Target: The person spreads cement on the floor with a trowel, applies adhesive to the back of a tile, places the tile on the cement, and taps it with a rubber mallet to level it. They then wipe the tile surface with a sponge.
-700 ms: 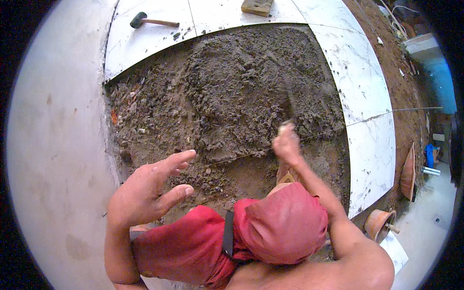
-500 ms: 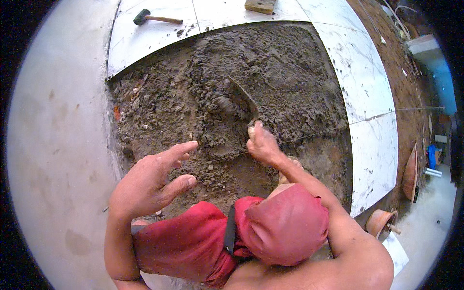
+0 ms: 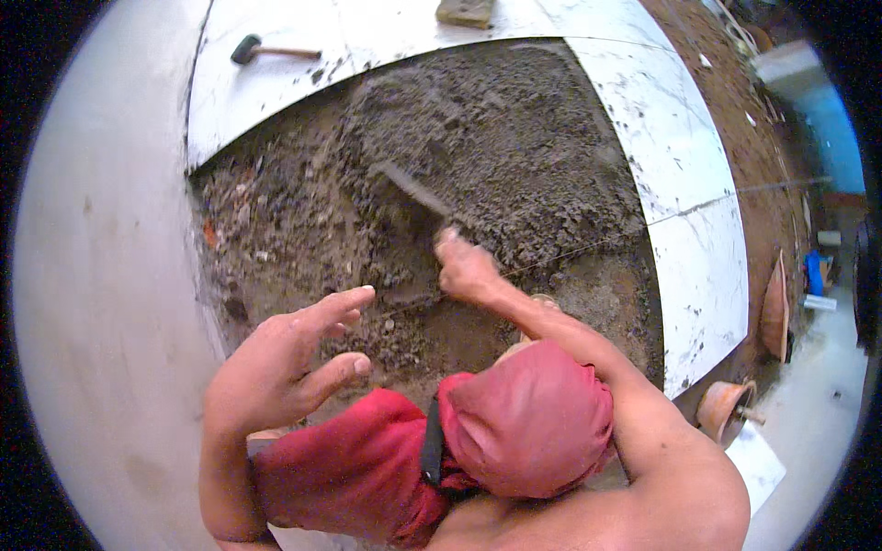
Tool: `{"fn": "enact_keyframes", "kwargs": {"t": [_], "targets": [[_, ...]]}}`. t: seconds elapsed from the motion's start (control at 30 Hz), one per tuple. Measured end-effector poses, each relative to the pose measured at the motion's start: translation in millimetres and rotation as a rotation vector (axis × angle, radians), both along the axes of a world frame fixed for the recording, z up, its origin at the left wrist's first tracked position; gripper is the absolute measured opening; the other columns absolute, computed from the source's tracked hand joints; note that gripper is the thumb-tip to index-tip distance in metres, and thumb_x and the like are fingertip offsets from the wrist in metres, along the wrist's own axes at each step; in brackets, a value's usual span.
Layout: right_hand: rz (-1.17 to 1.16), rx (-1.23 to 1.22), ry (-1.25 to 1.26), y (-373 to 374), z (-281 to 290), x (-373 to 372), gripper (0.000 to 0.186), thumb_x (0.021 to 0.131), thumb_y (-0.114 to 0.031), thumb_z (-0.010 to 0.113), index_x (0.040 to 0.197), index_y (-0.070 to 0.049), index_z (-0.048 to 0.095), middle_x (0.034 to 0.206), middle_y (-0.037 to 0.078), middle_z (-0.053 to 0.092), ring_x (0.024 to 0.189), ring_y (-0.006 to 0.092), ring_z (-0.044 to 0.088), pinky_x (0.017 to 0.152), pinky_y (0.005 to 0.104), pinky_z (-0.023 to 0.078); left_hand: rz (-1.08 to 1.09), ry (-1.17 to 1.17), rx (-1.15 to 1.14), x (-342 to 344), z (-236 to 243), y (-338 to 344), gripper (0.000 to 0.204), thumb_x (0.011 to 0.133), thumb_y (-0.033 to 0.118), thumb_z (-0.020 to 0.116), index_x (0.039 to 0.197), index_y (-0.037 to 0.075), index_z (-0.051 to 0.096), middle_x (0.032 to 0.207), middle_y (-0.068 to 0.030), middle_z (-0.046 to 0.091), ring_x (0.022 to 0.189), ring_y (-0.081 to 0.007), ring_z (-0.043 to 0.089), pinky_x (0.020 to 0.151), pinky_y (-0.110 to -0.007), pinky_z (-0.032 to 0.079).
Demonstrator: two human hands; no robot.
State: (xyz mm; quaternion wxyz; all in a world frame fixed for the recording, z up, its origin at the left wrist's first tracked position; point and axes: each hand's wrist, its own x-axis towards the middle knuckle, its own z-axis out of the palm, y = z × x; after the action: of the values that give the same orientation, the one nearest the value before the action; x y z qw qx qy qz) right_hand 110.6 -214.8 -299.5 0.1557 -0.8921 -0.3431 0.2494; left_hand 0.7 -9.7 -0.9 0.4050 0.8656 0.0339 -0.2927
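Note:
My right hand [image 3: 467, 268] grips the handle of a trowel [image 3: 413, 191], whose long, motion-blurred blade lies across the dark, rough wet mortar [image 3: 487, 119]. My left hand [image 3: 299, 363] is open above the mortar's near-left part, beside my bent leg in red cloth [image 3: 340, 477], with fingers apart and nothing in them. A thin string [image 3: 542, 264] runs across the bed near my right forearm. Large white marbled tiles [image 3: 689, 266] border the bed at the back and right.
A rubber mallet [image 3: 276, 51] and a grimy block [image 3: 464, 11] lie on the back tiles. A pale concrete surface [image 3: 110, 275] runs along the left. At the right are brown dirt [image 3: 753, 156], a terracotta-coloured container [image 3: 721, 413], an upright reddish pan [image 3: 774, 308] and a blue object [image 3: 813, 274].
My right hand and the trowel have swept leftward across the mortar from the right-middle. My left hand stays open in roughly the same place. The view has shifted slightly.

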Motion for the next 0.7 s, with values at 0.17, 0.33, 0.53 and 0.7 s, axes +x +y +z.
{"fn": "enact_keyframes", "kwargs": {"t": [0.17,0.33,0.53,0.7], "targets": [[-0.034,0.077,-0.166,-29.1,37.9,78.2,0.057,0.081,-0.016,0.052,0.130,0.009,0.038,0.112,0.029,0.060,0.097,0.0434,0.062,0.086,0.0478,0.051,0.020,-0.013,0.083,3.1,-1.2,1.9,0.059,0.084,0.020,0.068,0.136,0.007,0.043,0.112,-0.0236,0.063,0.104,-0.0368,0.062,0.088,-0.041,0.049],[-0.335,-0.112,-0.260,-51.0,32.0,165.6,0.070,0.076,-0.019,0.062,0.129,0.018,0.033,0.105,0.027,0.064,0.092,0.0389,0.065,0.079,0.0455,0.055,0.077,-0.051,0.042,-17.4,5.6,6.9,0.060,0.084,0.021,0.069,0.137,0.009,0.044,0.111,-0.0230,0.064,0.104,-0.0367,0.063,0.088,-0.041,0.049],[-0.098,0.034,-0.127,-4.4,-20.6,50.1,0.052,0.077,-0.006,0.048,0.123,0.017,0.037,0.097,0.031,0.062,0.088,0.0424,0.063,0.078,0.0499,0.051,0.003,-0.066,0.013,2.0,-5.1,-2.4,0.058,0.085,0.021,0.067,0.136,0.006,0.044,0.113,-0.0226,0.063,0.103,-0.0357,0.063,0.088,-0.041,0.049],[0.043,-0.016,-0.001,-23.7,26.3,100.1,0.057,0.079,-0.015,0.053,0.131,0.004,0.039,0.106,0.026,0.062,0.096,0.0404,0.062,0.083,0.0499,0.051,0.012,-0.050,0.023,5.8,-1.9,-4.6,0.057,0.087,0.023,0.066,0.136,0.004,0.043,0.113,-0.0234,0.062,0.103,-0.0356,0.063,0.088,-0.041,0.050]]}}
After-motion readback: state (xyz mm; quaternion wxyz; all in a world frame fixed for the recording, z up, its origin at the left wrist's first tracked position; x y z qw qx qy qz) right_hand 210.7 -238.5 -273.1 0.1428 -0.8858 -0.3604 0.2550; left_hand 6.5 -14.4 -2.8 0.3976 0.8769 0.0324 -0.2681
